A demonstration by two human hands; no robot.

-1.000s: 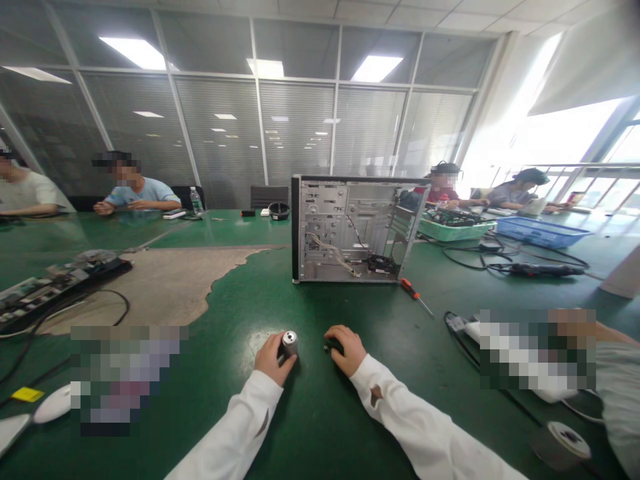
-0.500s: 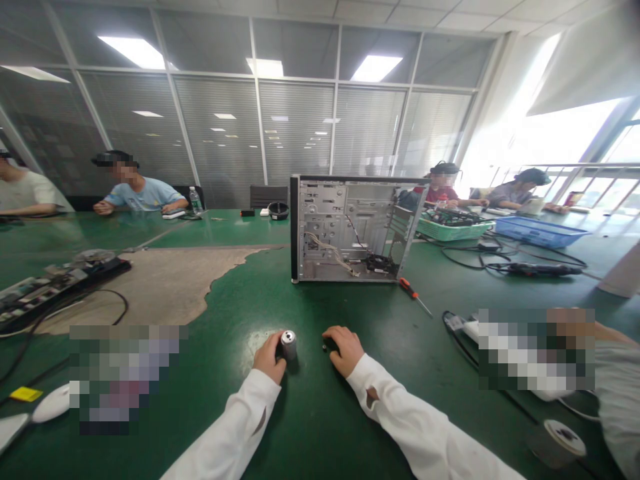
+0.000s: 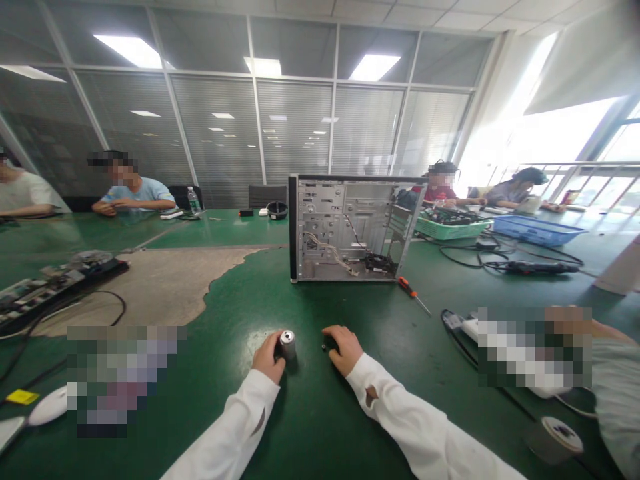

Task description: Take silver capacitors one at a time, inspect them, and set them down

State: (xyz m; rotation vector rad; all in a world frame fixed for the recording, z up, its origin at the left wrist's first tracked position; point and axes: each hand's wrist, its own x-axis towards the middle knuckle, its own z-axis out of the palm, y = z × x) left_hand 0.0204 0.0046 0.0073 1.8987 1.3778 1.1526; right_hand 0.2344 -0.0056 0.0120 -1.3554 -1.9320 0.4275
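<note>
My left hand (image 3: pixel 269 357) curls around the left side of a small silver cylinder (image 3: pixel 287 345) that stands upright on the green table, its thumb and fingers against it. To the right, my right hand (image 3: pixel 345 348) rests on the tabletop with curved fingers and the thumb apart from them. A tiny dark object (image 3: pixel 324 347) lies by its fingertips, not gripped. Beyond both hands stands an open computer case (image 3: pixel 350 230), with loose wires and a black fan (image 3: pixel 380 263) inside. An orange-handled screwdriver (image 3: pixel 407 287) lies at the case's right corner.
On the left are a circuit board assembly (image 3: pixel 60 283) and cables. On the right lie a white power strip (image 3: pixel 537 367), a roll (image 3: pixel 555 440), a green basket (image 3: pixel 453 229) and a blue basket (image 3: pixel 537 230). Another person's arm reaches in at right; several people sit around.
The view has shifted very slightly. At the far left, the person in light blue has brought their hands and forearms closer together. My two hands have kept their places.
</note>
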